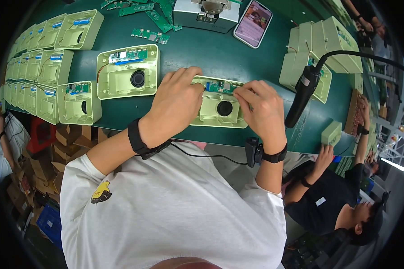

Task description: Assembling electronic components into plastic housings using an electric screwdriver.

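Green tabletop (pixel 202 49) spreads under the work, its far corners lost in the dark, curved rim of the view. Nearest, two black wristbands (pixel 138 139) sit on the person's wrists, one thin cord (pixel 211 155) running between. One open, pale green box (pixel 217 124) lies near the table's front edge, between both hands. The left hand (pixel 179 94) curls at its left end, fingertips mostly hidden; whether they hold anything cannot be told. The right hand (pixel 260 105) brings thumb and forefinger close together at the right end of the one circuit board (pixel 219 86) inside; pinching or merely touching cannot be told. Below the board shows one round speaker (pixel 224 108). Left of this stands one second open box (pixel 125 95), wholly visible; past it, three rows of boxes (pixel 67 62) blur beyond counting. One black handle (pixel 306 89) partly covers stacked boxes (pixel 330 40) on the right. Farther off are one phone (pixel 253 22), one metal block (pixel 206 20), cut off above, and overlapping loose boards (pixel 159 20), too tangled to count.
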`<state>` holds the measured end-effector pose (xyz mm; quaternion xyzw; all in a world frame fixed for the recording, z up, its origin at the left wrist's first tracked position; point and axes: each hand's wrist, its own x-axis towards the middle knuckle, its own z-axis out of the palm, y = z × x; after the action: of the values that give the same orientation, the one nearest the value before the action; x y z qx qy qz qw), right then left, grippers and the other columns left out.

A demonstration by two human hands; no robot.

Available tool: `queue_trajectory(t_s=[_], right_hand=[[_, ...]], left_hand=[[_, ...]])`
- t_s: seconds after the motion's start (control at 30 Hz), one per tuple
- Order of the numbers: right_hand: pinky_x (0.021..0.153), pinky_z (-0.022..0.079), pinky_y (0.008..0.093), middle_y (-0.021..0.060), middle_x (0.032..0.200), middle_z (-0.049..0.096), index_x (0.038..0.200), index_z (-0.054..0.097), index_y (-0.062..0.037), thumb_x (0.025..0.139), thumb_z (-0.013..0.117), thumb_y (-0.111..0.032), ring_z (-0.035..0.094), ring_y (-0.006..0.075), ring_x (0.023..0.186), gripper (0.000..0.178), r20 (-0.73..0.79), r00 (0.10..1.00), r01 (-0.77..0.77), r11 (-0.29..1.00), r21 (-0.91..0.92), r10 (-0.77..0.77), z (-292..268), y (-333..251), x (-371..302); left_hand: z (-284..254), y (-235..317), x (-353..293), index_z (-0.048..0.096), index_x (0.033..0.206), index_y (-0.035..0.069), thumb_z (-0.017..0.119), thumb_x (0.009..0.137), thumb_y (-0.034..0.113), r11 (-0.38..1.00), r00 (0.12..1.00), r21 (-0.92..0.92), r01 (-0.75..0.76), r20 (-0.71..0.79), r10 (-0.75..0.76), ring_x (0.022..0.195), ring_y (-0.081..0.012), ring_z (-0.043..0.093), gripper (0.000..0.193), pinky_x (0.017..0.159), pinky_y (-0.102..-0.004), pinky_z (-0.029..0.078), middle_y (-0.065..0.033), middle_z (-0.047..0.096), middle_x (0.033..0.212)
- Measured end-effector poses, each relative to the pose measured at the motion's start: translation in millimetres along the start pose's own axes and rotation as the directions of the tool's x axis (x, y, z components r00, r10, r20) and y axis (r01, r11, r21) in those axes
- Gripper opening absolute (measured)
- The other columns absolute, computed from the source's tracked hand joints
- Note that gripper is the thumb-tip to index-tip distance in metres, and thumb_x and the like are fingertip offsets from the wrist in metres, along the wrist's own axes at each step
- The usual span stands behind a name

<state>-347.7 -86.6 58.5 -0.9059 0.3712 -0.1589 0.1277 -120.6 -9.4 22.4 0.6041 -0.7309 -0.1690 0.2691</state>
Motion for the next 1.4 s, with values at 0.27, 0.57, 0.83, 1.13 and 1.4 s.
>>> queue_trajectory(t_s=[0.27, 0.57, 0.83, 1.13, 1.4], right_hand=[[0.068, 0.048, 0.0382, -0.0003, 0.087, 0.069, 0.091, 0.08, -0.0094, 0.083, 0.083, -0.01, 0.063, 0.0225, 0.079, 0.009, 0.0, 0.996, 0.092, 0.992, -0.081, -0.092, 12, -4, 4], [0.069, 0.045, 0.0364, -0.0022, 0.086, 0.067, 0.091, 0.08, -0.0119, 0.083, 0.082, -0.01, 0.061, 0.0196, 0.077, 0.008, -0.05, 0.995, 0.07, 0.975, -0.212, -0.083, 18, -15, 0], [0.07, 0.046, 0.037, -0.0022, 0.09, 0.069, 0.092, 0.08, -0.0111, 0.083, 0.083, -0.01, 0.063, 0.0204, 0.08, 0.01, -0.058, 0.997, 0.033, 0.976, -0.217, -0.046, 23, -13, -2], [0.082, 0.053, 0.0388, 0.0098, 0.098, 0.071, 0.106, 0.079, -0.009, 0.082, 0.09, -0.014, 0.068, 0.0256, 0.09, 0.027, -0.577, 0.809, -0.246, 0.956, -0.158, 0.113, 1, 9, -29], [0.076, 0.054, 0.0419, 0.0163, 0.095, 0.071, 0.118, 0.069, -0.0022, 0.09, 0.087, -0.024, 0.068, 0.0315, 0.083, 0.04, -0.671, 0.637, -0.589, 0.801, -0.104, 0.381, 4, 56, -68]], left_hand=[[1, 1, 2, 0.076, 0.086, -0.001, 0.071, 0.086, 0.005, 0.999, 0.999, 0.022, 0.03, 0.027, -0.03, 0.109, -0.0293, 0.062, 0.008, 0.093, -0.0423, 0.047, -0.012, 0.065, 0.12], [1, -1, 2, 0.076, 0.082, -0.001, 0.071, 0.085, 0.005, 0.997, 0.998, 0.083, -0.007, 0.068, 0.001, 0.108, -0.0292, 0.063, 0.008, 0.092, -0.0422, 0.048, -0.0124, 0.067, 0.119], [-3, -2, -3, 0.076, 0.097, 0.001, 0.073, 0.086, 0.004, 0.997, 0.999, 0.074, -0.03, 0.038, 0.027, 0.113, -0.0321, 0.064, 0.011, 0.094, -0.0437, 0.051, -0.0132, 0.067, 0.129], [-19, 6, -10, 0.064, 0.14, 0.005, 0.08, 0.089, 0.038, 0.967, 0.978, 0.17, -0.188, 0.127, 0.168, 0.14, -0.0382, 0.051, 0.062, 0.113, -0.0526, 0.042, -0.0198, 0.053, 0.153], [-25, 0, -9, 0.064, 0.142, 0.006, 0.085, 0.08, 0.054, 0.957, 0.961, 0.179, -0.227, 0.204, 0.189, 0.147, -0.0381, 0.044, 0.081, 0.121, -0.0586, 0.034, -0.0199, 0.048, 0.158]])
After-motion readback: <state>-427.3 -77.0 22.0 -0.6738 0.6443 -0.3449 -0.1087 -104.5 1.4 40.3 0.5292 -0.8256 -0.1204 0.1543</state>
